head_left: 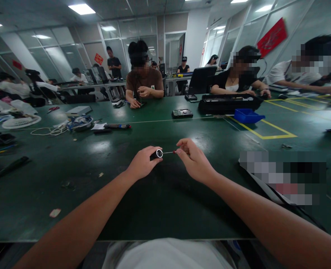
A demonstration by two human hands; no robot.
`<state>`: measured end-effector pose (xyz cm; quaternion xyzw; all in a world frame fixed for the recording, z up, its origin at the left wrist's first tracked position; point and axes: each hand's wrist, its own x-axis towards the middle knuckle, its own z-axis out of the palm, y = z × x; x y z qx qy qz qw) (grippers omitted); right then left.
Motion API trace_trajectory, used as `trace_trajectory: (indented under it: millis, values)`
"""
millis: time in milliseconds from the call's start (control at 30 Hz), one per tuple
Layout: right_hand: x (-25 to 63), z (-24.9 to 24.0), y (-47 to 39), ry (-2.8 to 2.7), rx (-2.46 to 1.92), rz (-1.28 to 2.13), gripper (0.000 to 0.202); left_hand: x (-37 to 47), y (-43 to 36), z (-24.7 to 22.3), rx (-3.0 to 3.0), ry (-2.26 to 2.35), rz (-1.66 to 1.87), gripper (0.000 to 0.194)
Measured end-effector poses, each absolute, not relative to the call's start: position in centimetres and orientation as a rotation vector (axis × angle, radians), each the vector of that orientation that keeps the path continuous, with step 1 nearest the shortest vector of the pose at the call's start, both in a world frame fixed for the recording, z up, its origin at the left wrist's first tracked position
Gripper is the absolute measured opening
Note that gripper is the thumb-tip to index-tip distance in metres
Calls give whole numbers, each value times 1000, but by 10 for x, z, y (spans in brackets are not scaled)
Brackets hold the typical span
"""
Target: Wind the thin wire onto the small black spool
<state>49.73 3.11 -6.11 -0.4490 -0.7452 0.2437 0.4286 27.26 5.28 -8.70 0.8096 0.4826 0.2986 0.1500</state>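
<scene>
"Black cylinder (157, 154), where's it at?"

"Just above the table (165, 211), in from the mid of the near edge. L hand (142, 163) has it gripped, bright-rimmed end facing the viewer."

"And the R hand (195, 161)?"

"Pinching a thin rod (169, 152) by its reddish end, btwn thumb & fingertips. Other end's right by the cylinder's rim; can't tell if it's touching."

"What's past the hands?"

"Dark boxy device (182, 113) nr the far edge. R of that, long black case (229, 103) w/ blue tray (248, 116) just in front, by yellow tape (276, 136). Pen-like tool (117, 126) & pale cable (50, 131) lie L of centre, toward the far edge."

"Near R corner?"

"Sheet (280, 179), mostly pixelated, in from that corner."

"Anyone else?"

"Co-worker in brown top (144, 84) at the far edge, own hands together over something small. Another in black top (227, 84) behind the case."
</scene>
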Motion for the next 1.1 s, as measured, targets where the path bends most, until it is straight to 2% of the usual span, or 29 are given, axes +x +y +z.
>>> trace_trajectory:
  millis: [133,367,533,767,1100]
  values:
    - [495,-65,35,-1754,-1072,703,12,274,52,-87,2324,1402,840,35]
    - [498,-80,61,-1116,-952,1304,29,274,50,-80,2558,1293,882,37]
    - [498,-85,64,-1136,-1025,1176,29,273,54,-84,2494,1350,808,37]
    - [499,-85,62,-1251,-1069,927,25,275,51,-84,2332,1452,737,45]
    - [501,-77,58,-1256,-1033,828,23,292,47,-82,2312,1440,579,31]
